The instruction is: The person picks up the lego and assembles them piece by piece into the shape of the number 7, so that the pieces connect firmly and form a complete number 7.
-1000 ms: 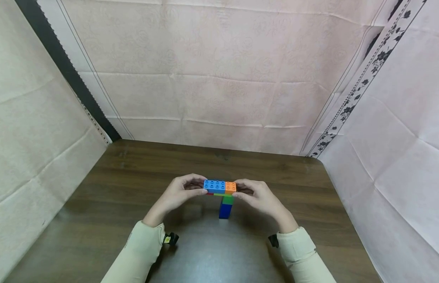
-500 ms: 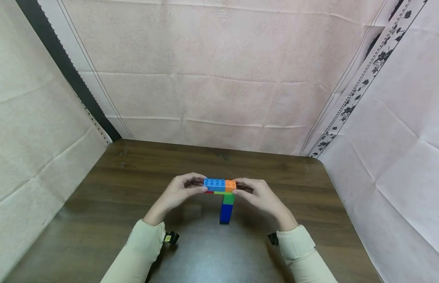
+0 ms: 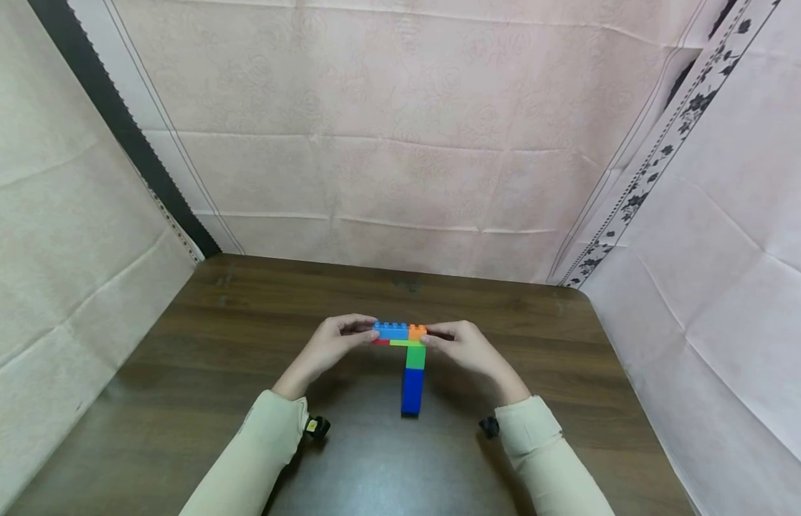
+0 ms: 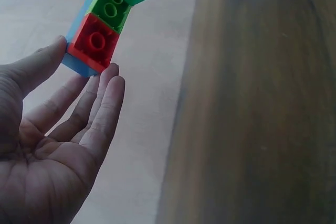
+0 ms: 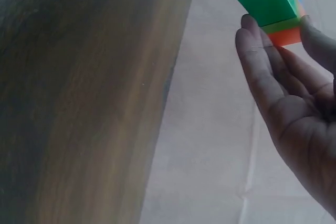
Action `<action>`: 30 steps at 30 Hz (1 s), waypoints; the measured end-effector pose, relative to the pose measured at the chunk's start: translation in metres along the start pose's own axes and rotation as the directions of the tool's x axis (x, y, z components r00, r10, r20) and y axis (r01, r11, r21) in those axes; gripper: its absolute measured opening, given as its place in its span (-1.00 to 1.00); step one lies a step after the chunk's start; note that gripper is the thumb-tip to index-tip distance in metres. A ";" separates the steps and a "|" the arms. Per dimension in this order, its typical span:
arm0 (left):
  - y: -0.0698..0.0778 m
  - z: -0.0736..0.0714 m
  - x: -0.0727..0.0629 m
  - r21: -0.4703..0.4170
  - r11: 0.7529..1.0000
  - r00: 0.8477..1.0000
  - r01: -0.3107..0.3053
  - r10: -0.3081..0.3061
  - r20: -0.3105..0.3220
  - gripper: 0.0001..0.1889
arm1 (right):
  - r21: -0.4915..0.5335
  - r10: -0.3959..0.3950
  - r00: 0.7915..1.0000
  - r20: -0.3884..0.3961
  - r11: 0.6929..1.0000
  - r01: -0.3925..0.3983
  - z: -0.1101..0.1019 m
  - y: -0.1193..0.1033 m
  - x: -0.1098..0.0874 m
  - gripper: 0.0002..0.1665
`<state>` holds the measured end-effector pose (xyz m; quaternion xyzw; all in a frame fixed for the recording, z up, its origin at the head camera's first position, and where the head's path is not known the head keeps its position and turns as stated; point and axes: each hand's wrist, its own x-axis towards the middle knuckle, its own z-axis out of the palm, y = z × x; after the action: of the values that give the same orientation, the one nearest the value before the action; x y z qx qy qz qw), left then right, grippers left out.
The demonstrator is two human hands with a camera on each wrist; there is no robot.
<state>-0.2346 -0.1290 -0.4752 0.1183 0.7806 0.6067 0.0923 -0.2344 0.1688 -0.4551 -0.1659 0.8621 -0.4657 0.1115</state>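
Note:
Joined toy building bricks hang between my two hands in the head view. A light blue brick (image 3: 391, 333) and an orange brick (image 3: 416, 332) form the top row, studs up. Beneath them run a red brick (image 4: 96, 41) and a lime green brick (image 3: 402, 343). A green brick (image 3: 416, 357) and a dark blue column (image 3: 411, 391) go down from the right end. My left hand (image 3: 325, 352) pinches the light blue end between thumb and fingers. At the orange end, my right hand (image 3: 470, 351) does the same. The red brick's hollow underside faces the left wrist camera.
A dark wooden table (image 3: 245, 315) lies under the hands. Pale cloth (image 3: 400, 179) hangs behind it, with more cloth on the left and right sides. Black wrist straps (image 3: 318, 428) sit at the sleeve cuffs.
The joined bricks have tilted, so the studs show more from the side and the dark blue column shows longer, its lower end farther down. Both hands have risen slightly, and the right has shifted a little left.

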 end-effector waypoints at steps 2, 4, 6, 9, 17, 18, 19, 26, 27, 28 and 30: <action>-0.007 0.001 0.005 -0.022 1.000 1.000 0.018 -0.018 0.004 -0.59 | 0.049 0.041 0.999 0.024 0.998 -0.042 0.001 0.003 0.005 -0.47; -0.014 0.001 0.010 -0.043 0.998 0.999 0.037 -0.037 0.006 -0.60 | 0.088 0.073 0.996 0.053 0.993 -0.077 0.003 0.005 0.011 -0.49; -0.020 0.002 0.016 -0.050 0.997 0.998 0.058 -0.058 0.002 -0.61 | 0.104 0.089 0.992 0.086 0.990 -0.098 0.005 0.008 0.017 -0.52; -0.028 0.003 0.021 -0.040 0.994 0.995 0.099 -0.100 -0.013 -0.66 | 0.127 0.107 0.985 0.136 0.984 -0.124 0.009 0.013 0.025 -0.55; -0.038 0.011 0.026 0.065 0.984 0.984 0.168 -0.163 -0.066 -0.75 | 0.120 0.181 0.967 0.180 0.971 -0.204 0.017 0.019 0.036 -0.60; -0.039 0.011 0.026 0.079 0.983 0.985 0.165 -0.160 -0.069 -0.76 | 0.120 0.188 0.966 0.180 0.970 -0.211 0.018 0.020 0.036 -0.61; -0.040 0.012 0.026 0.092 0.983 0.985 0.161 -0.155 -0.071 -0.77 | 0.118 0.193 0.965 0.177 0.969 -0.216 0.018 0.020 0.037 -0.62; -0.042 0.015 0.028 0.100 0.980 0.984 0.170 -0.163 -0.079 -0.82 | 0.099 0.197 0.969 0.152 0.972 -0.213 0.025 0.027 0.040 -0.64; -0.042 0.015 0.028 0.095 0.981 0.983 0.172 -0.165 -0.076 -0.81 | 0.101 0.198 0.969 0.149 0.972 -0.214 0.025 0.028 0.040 -0.64; -0.041 0.015 0.028 0.088 0.981 0.983 0.174 -0.167 -0.073 -0.80 | 0.103 0.201 0.969 0.144 0.971 -0.216 0.026 0.029 0.041 -0.65; -0.041 0.015 0.027 0.083 0.980 0.982 0.180 -0.174 -0.074 -0.80 | 0.111 0.203 0.970 0.137 0.969 -0.219 0.027 0.030 0.041 -0.66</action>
<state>-0.2593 -0.1168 -0.5186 0.0321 0.8170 0.5642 0.1144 -0.2682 0.1477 -0.4961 -0.0944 0.8352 -0.4932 0.2243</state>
